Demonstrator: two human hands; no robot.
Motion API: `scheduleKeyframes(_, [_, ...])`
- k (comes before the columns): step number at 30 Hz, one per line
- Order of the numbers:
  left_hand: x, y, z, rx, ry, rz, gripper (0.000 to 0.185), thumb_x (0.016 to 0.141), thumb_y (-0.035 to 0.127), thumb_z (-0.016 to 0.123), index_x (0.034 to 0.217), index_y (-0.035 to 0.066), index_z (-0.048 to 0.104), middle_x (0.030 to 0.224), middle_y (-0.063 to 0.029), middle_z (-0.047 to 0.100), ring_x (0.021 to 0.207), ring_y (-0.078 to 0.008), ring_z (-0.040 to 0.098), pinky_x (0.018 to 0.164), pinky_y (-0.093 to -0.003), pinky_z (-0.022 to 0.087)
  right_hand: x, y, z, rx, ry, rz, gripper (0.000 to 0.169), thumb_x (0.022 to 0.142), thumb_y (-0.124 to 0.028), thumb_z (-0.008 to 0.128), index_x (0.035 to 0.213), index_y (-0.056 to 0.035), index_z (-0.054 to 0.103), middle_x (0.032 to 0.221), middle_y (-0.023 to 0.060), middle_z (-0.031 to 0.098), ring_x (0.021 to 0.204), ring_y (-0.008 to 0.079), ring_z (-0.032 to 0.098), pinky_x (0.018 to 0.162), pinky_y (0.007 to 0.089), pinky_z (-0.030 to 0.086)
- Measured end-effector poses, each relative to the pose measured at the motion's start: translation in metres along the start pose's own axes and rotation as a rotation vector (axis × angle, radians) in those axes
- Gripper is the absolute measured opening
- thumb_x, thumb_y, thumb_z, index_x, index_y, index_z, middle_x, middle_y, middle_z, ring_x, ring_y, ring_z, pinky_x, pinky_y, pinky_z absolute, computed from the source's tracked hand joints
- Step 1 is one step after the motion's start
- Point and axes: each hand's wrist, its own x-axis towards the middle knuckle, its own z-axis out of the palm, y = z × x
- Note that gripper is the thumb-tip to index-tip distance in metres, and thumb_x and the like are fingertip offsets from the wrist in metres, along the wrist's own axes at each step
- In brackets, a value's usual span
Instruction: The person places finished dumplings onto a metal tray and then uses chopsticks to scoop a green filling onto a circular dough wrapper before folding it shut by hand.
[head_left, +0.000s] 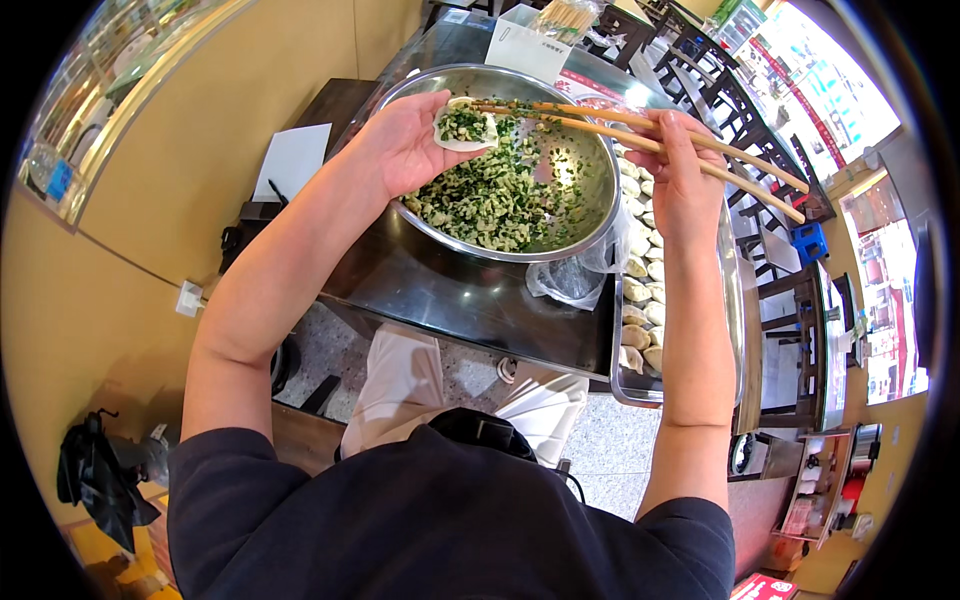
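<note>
My left hand (409, 146) holds a round dumpling wrapper (465, 145) over the left rim of a wide stainless steel bowl (596, 169). A mound of green and pale filling (460, 126) sits on the wrapper. In my right hand (684, 169) is a pair of long wooden chopsticks (615, 124), whose tips reach the wrapper's edge and have bits of green on them. Chopped filling (495, 199) covers the left and lower part of the bowl. Partly behind my right forearm, rows of folded dumplings (636, 289) lie in a metal tray (628, 391).
The bowl stands on a dark table (450, 292). A crumpled clear plastic bag (568, 281) lies between bowl and tray. Behind the bowl stands a white box (527, 45) beside packed chopsticks (564, 19). White paper (292, 161) and a pen (277, 192) lie at left, near the wall.
</note>
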Motion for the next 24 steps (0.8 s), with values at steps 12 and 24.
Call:
scheduleKeyframes(12, [-0.001,-0.002,0.001,-0.015,0.082,-0.037,0.031,0.095,0.011,0.035,0.117,-0.01,0.041,0.118,-0.0217,0.05,0.104,-0.0336,0.055,0.086,-0.0415,0.053,-0.006,0.017,-0.016,0.127,0.017,0.028,0.023,0.089,-0.018,0.055,0.095,0.0028,0.06,0.084,0.0136,0.064,0.07,0.0164,0.064,0.059,0.024,0.055])
scheduleKeyframes(24, [-0.001,-0.003,0.003,0.01,0.106,-0.012,0.031,0.094,0.01,0.041,0.117,-0.01,0.042,0.115,-0.0216,0.051,0.103,-0.0323,0.056,0.084,-0.0404,0.053,-0.006,0.014,-0.02,0.145,0.021,0.06,0.022,0.09,-0.017,0.053,0.093,0.0034,0.06,0.084,0.0137,0.064,0.072,0.0171,0.065,0.058,0.0234,0.055])
